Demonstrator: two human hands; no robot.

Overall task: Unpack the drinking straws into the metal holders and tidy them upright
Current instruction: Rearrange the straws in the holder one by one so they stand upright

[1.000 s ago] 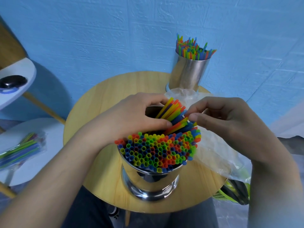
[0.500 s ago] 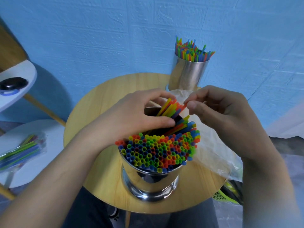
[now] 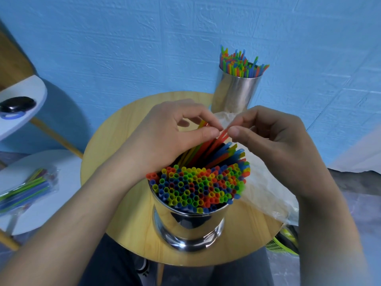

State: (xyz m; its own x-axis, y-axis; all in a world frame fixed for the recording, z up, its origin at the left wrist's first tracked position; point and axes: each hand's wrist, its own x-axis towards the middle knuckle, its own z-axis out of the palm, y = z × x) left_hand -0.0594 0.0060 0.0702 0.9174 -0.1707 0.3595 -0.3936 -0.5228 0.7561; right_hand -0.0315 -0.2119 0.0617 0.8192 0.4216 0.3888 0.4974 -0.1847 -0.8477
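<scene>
With the far holder (image 3: 237, 93) and near holder (image 3: 188, 221) on the counter (image 3: 111, 166) both packed, the task looks nearly done: left hand (image 3: 165, 137) and right hand (image 3: 274, 141), each grip a narrow pinch, hold the near holder's leaning straws (image 3: 214, 149), and another pack (image 3: 26, 186) lies aside.

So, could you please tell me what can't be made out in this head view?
Head view:
- Near holder: far rim behind the left hand and leaning straws.
- Plastic bag: middle under the right hand.
- Green basket: cut off by the table edge.
- Bagged straws on the white surface: blurred.
</scene>
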